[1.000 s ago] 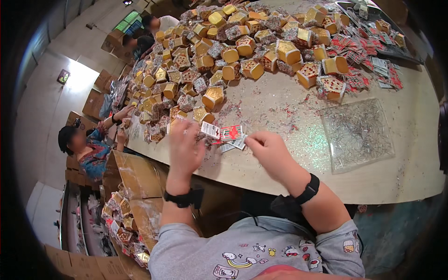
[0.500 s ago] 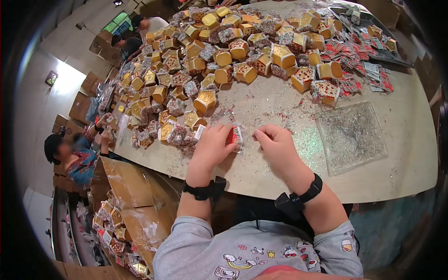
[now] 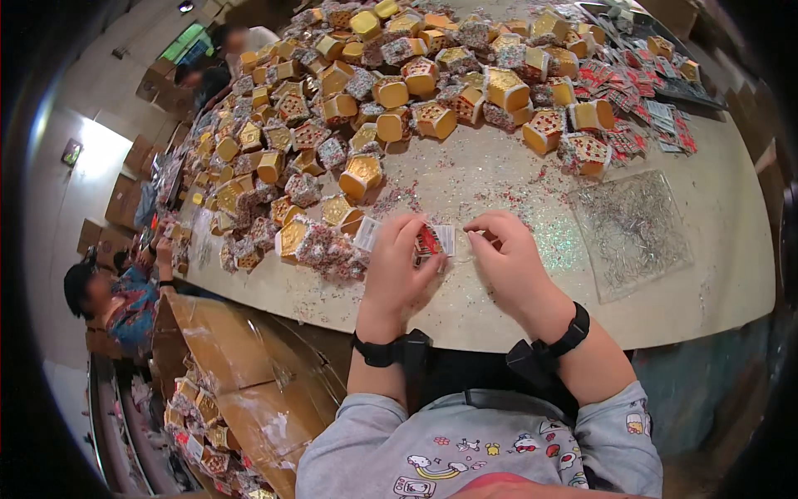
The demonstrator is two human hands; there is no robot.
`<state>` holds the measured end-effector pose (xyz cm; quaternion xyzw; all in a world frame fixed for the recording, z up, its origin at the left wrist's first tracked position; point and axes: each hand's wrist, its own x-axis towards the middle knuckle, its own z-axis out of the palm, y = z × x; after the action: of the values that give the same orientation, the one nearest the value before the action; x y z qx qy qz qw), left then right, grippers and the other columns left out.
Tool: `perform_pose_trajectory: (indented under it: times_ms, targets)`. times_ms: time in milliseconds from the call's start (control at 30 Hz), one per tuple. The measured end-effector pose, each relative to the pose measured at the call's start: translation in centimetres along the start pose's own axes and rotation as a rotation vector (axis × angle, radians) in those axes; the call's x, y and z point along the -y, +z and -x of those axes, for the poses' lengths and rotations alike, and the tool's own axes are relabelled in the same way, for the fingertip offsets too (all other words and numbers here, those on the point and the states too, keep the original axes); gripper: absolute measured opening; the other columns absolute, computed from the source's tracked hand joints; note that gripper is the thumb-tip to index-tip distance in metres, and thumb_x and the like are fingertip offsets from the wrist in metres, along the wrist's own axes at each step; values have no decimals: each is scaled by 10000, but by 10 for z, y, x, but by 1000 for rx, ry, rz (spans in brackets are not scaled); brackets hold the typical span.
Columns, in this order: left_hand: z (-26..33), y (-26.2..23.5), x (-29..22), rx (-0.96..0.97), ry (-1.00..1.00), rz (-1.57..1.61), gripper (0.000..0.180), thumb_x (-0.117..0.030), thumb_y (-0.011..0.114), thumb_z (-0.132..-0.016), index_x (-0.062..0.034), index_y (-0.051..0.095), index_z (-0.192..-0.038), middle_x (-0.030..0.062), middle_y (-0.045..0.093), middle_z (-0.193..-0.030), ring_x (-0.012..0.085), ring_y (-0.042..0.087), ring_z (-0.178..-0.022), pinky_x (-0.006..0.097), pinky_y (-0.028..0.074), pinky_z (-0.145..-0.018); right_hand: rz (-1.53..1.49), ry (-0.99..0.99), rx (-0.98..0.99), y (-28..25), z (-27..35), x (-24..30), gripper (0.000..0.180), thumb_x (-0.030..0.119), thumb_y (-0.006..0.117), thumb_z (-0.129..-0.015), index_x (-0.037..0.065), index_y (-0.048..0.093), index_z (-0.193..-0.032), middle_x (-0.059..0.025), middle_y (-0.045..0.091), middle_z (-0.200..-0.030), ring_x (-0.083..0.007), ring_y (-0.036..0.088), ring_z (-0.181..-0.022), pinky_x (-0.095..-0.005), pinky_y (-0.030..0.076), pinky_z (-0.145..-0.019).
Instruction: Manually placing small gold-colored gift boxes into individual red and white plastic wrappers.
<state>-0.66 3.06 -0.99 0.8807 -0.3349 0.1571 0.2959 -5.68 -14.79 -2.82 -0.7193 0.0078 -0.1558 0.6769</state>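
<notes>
My left hand [image 3: 399,270] is closed around small printed cards, one with a red face [image 3: 429,239] and white parts sticking out on both sides of the fingers. Just to the right, my right hand [image 3: 514,262] has its thumb and forefinger pinched together, a short gap from the cards. Whatever lies in that pinch is too small to make out. Beside my left hand lies a glittery house-shaped ornament [image 3: 320,247] with a gold side, at the near edge of a large heap of similar house ornaments [image 3: 391,125].
A clear flat bag [image 3: 636,237] of thin metal pins lies on the table [image 3: 715,283] at the right. Red and white cards [image 3: 619,91] are heaped farther back. An opened cardboard box [image 3: 249,358] stands at the lower left. Other people sit along the left side.
My left hand has turned the cards, so a white part now shows to the right of the red face. My right hand has shifted slightly right, its fingers still pinched. The view has shifted a little.
</notes>
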Motion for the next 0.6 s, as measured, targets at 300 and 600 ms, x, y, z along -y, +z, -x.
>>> perform_pose_trajectory:
  times_ms: [300,600]
  targets:
    - [13,9,12,-1,22,234,482,-34,742,-655,-34,518,-1082,171,539,-1147,357,525,-1031,407,432,-880,612,-262,-118,-89,18,52,150,82,600,-789,-4,622,-909,-165,588,-917,-328,567,-878,-390,466,-761]
    - [13,2,-4,1,140,181,618,-6,727,-666,-41,454,-1220,177,518,-1177,351,504,-1074,419,418,-913,1375,95,48,-195,25,19,325,184,687,-745,70,613,-1040,-102,571,-1050,-303,544,-1013,-405,482,-836]
